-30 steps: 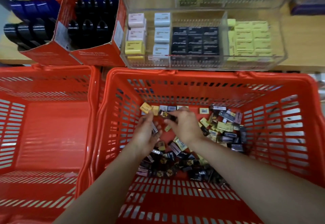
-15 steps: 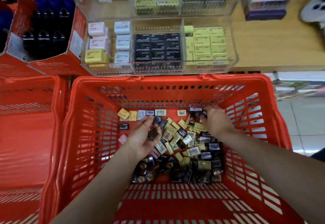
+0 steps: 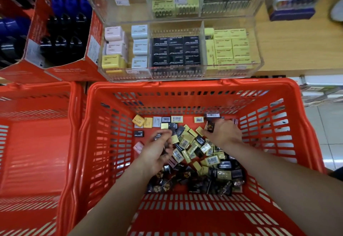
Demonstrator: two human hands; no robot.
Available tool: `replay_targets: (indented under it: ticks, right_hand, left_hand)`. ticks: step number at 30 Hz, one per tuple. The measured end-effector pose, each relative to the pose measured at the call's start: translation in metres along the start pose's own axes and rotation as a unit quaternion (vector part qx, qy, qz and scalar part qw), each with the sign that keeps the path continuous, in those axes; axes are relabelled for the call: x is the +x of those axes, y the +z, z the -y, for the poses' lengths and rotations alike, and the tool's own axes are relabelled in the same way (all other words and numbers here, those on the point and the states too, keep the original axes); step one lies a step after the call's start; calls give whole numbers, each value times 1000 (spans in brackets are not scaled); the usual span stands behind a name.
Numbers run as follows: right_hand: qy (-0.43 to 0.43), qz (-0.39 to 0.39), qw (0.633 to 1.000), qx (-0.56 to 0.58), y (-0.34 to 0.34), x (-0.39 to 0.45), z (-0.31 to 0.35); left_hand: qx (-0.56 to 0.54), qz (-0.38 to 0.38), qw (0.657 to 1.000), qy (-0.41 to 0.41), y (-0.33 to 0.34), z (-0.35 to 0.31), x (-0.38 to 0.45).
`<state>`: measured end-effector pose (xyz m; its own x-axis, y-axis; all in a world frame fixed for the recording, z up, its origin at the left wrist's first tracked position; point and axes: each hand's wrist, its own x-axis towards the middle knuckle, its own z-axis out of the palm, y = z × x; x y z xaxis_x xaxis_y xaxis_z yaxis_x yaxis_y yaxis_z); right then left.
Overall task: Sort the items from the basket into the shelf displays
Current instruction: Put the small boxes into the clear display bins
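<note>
Red basket (image 3: 189, 87): both hands (image 3: 154, 154) (image 3: 223, 133) now apart, each seemingly gripping small packets (image 3: 210, 126).

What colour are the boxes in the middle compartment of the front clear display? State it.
Black, with pale lettering: the middle boxes, clearest in the head view.
</note>
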<state>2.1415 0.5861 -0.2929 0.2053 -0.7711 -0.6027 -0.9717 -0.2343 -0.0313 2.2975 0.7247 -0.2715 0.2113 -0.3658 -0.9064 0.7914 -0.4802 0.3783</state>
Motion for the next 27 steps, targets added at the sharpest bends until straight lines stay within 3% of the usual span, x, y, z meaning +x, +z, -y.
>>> replay_targets:
  ticks: [4, 9, 11, 17, 23, 27]
  right_hand:
    - [14, -40, 996, 84, 2, -12, 5]
    - [-166, 0, 958, 233, -27, -75, 5]
    - [-220, -34, 943, 247, -56, -95, 17]
    - [-327, -81, 909, 244, -167, -148, 46]
    - [-286, 48, 885, 363, -236, -207, 39]
    - [-303, 58, 810, 499, -267, -242, 17]
  left_hand:
    - [72, 14, 997, 26, 1, -10, -2]
    - [176, 67, 982, 20, 18, -35, -45]
    - [186, 98, 977, 27, 25, -51, -70]
    - [227, 149, 950, 155, 32, -103, -163]
    - [167, 122, 953, 223, 21, -127, -238]
    - [137, 141, 945, 263, 26, -128, -270]
